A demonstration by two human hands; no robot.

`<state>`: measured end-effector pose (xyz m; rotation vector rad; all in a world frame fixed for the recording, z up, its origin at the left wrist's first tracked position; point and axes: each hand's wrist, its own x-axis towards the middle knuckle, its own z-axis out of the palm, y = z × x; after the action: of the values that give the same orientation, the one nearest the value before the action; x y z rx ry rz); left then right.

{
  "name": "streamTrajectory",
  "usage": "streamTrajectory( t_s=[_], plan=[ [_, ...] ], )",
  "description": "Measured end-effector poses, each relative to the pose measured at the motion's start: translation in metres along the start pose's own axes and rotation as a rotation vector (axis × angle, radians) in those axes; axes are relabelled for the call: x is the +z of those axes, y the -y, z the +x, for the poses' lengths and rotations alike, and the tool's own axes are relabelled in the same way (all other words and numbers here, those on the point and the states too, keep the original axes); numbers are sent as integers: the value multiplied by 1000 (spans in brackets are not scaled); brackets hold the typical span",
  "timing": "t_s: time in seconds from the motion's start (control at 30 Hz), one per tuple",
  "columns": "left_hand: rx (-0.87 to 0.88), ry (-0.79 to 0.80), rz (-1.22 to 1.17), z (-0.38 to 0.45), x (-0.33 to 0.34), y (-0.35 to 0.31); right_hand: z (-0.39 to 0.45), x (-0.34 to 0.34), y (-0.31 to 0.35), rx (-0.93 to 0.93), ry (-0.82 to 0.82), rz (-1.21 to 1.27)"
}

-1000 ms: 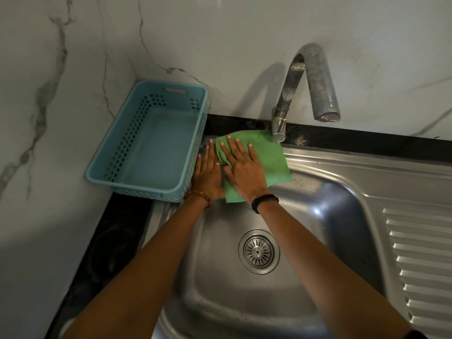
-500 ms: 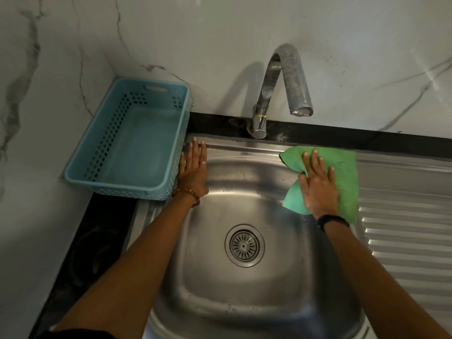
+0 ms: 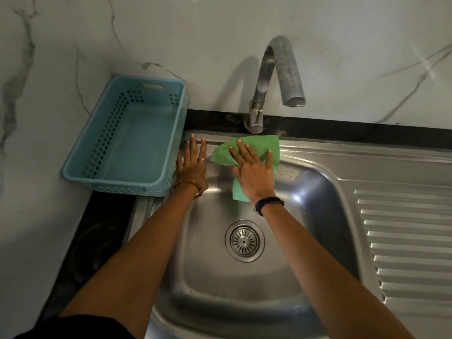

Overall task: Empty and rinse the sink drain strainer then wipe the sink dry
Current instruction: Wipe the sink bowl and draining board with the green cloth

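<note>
The steel sink [image 3: 325,192] fills the middle, with the round drain strainer [image 3: 244,240] seated in its bottom. My right hand [image 3: 254,171] presses flat on a green cloth [image 3: 259,145] at the sink's back rim, just below the tap's base. My left hand [image 3: 192,165] lies flat with fingers spread on the back left corner of the rim, next to the blue basket. The two hands are a short gap apart. No water runs from the tap.
A curved metal tap [image 3: 276,77] rises from the black counter strip behind the sink. A blue perforated plastic basket [image 3: 127,140] stands at the back left against the marble wall. A ribbed draining board [image 3: 411,243] lies to the right.
My right hand has slid the green cloth leftward along the back rim, from the right corner to under the tap. My left hand has stayed at the back left corner.
</note>
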<state>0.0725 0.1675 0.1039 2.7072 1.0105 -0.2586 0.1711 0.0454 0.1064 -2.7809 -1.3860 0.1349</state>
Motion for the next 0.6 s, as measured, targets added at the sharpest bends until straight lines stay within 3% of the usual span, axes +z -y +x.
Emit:
streamTrajectory(
  t_s=[0.23, 0.4, 0.5, 0.6],
  plan=[
    [-43, 90, 44, -4, -9, -7, -36, -12, -96, 234, 8, 115],
    [-40, -31, 68, -13, -9, -3, -57, -31, -175, 455, 15, 299],
    [71, -164, 195, -28, -1, -20, -65, -44, -192, 559, -120, 763],
    [163, -168, 231, -40, 7, -68, -87, -65, -208, 678, -182, 1571]
  ],
)
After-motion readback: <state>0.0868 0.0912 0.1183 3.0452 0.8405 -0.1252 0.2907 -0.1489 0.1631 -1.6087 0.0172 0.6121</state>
